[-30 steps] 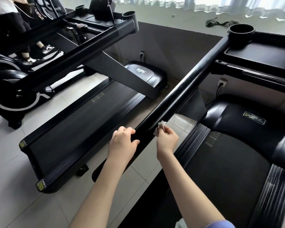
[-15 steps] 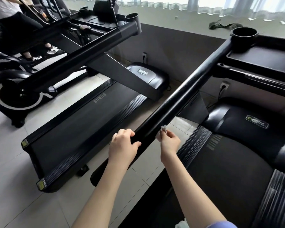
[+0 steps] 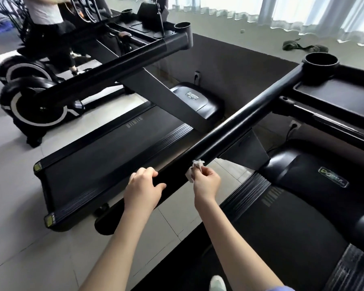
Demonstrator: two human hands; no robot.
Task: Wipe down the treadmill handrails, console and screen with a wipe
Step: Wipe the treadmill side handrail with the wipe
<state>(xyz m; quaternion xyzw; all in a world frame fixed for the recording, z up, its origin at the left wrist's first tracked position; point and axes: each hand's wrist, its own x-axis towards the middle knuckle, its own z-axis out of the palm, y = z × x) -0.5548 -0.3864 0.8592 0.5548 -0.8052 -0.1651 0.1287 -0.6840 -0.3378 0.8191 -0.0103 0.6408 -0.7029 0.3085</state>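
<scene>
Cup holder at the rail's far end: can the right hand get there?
Probably, after a step forward: the handrail runs bare from the wipe in the right hand to the cup holder.

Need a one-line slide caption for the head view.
Right hand pinches a crumpled white wipe against the black treadmill handrail while the left hand grips the rail nearer its end.

Console [image 3: 334,94] (right part) off-frame

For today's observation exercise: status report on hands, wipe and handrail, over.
Left hand grips handrail. Right hand pinches wipe against its near side. Cup holder at rail's far end.
</scene>
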